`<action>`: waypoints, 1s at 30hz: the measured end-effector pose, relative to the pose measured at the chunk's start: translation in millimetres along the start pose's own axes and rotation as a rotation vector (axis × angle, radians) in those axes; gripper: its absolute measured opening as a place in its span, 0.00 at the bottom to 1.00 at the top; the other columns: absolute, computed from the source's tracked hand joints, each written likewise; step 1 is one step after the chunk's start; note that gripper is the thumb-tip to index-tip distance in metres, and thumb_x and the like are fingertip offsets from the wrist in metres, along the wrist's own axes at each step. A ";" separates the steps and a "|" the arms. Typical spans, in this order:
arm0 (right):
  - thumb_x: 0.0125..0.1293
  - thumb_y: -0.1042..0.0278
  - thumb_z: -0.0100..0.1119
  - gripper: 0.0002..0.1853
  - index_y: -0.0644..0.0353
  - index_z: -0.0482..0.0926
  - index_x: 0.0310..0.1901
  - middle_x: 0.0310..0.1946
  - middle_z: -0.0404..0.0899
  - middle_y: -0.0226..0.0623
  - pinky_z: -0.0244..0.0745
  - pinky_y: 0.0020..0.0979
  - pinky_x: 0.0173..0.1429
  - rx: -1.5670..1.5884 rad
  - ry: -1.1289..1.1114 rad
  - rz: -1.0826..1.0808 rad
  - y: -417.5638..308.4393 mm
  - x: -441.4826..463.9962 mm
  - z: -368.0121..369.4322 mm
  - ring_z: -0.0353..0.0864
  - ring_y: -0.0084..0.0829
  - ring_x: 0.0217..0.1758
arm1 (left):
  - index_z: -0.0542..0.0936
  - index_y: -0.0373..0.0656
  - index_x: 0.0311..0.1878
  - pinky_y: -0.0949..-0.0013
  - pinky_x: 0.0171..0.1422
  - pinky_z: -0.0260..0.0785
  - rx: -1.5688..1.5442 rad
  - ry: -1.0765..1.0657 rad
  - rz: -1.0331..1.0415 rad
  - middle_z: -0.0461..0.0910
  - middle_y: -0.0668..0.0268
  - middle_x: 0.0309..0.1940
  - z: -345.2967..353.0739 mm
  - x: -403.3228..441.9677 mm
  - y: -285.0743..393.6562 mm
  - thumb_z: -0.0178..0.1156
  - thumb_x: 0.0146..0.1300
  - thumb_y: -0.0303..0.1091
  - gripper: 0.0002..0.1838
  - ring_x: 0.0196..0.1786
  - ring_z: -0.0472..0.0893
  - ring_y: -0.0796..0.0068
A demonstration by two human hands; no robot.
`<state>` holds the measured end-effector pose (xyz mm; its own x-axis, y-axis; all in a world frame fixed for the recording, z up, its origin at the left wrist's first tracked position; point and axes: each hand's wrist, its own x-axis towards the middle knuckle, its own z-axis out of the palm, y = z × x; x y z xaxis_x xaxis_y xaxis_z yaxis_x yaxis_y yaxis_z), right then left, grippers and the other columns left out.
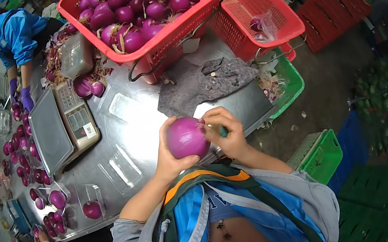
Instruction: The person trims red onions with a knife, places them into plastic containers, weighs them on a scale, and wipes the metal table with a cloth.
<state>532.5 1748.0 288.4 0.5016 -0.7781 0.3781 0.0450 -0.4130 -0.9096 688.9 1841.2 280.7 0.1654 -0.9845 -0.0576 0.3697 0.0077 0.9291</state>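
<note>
Main item: one large purple onion (187, 138), sitting in the centre of the frame, raised between the two hands above the near edge of the metal surface (87, 172).
Left hand: this hand (171, 150) is cupping the onion from its left side, fingers wrapping behind, thumb bracing below.
Right hand: this hand (226, 133) is curling inward, its fingertips bunching at the onion's root end (203, 124); a small teal item (224, 130) is showing among the fingers. Exactly what they are pinching cannot be told.
Grey cloth: crumpled cloth (199, 92), lying just above the hands in the frame.
Full red basket: basket (158, 60) holding many purple onions, standing at upper centre.
Second red basket: basket (283, 8), standing at upper right, clear plastic (268, 26) lying inside.
Scale: weighing scale (46, 125), resting left of centre.
Co-worker: a person in a blue sleeve (19, 27), leaning in at upper left.
Hazard, slipping: the onion could be rolling free if the left hand is loosening, its rounded skin looking smooth.
Hazard, tearing: outer layers could be ripping if the right hand is tugging too hard.
Hazard, nicking: fingers could be suffering cuts if the teal item is carrying a blade; none is showing.
</note>
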 end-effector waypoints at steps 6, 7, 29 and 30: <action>0.59 0.55 0.60 0.23 0.61 0.74 0.51 0.32 0.74 0.40 0.70 0.31 0.33 -0.337 -0.077 0.054 -20.5 2.6 -21.5 0.76 0.36 0.30 | 0.55 0.45 0.65 0.63 0.64 0.62 -0.176 0.094 -0.136 0.67 0.58 0.55 -7.4 2.3 4.7 0.74 0.36 0.38 0.51 0.58 0.70 0.63; 0.61 0.49 0.55 0.27 0.61 0.71 0.55 0.31 0.73 0.40 0.70 0.32 0.33 -0.456 -0.172 0.031 -27.0 -3.9 -23.3 0.76 0.38 0.30 | 0.55 0.45 0.65 0.63 0.64 0.62 -0.177 0.097 -0.134 0.67 0.58 0.55 -8.2 3.3 2.4 0.74 0.36 0.38 0.51 0.58 0.70 0.63; 0.34 0.58 0.78 0.57 0.61 0.53 0.67 0.64 0.54 0.52 0.60 0.43 0.65 -0.143 -0.333 0.160 44.5 -17.8 34.7 0.53 0.50 0.68 | 0.50 0.49 0.69 0.63 0.68 0.56 -0.368 0.268 -0.093 0.61 0.58 0.62 -53.6 -32.2 -39.7 0.71 0.43 0.43 0.52 0.64 0.64 0.62; 0.31 0.57 0.80 0.60 0.61 0.52 0.67 0.64 0.55 0.51 0.58 0.41 0.67 -0.174 -0.508 0.075 37.9 -14.0 55.5 0.54 0.48 0.68 | 0.48 0.48 0.70 0.64 0.69 0.54 -0.269 0.283 -0.116 0.59 0.57 0.63 -62.5 -44.4 -51.5 0.69 0.46 0.42 0.52 0.64 0.63 0.62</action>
<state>575.2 1769.6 239.1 0.8545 -0.4994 0.1429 -0.1292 -0.4708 -0.8727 719.6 1895.5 212.6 0.3399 -0.8949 -0.2891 0.6201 -0.0179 0.7843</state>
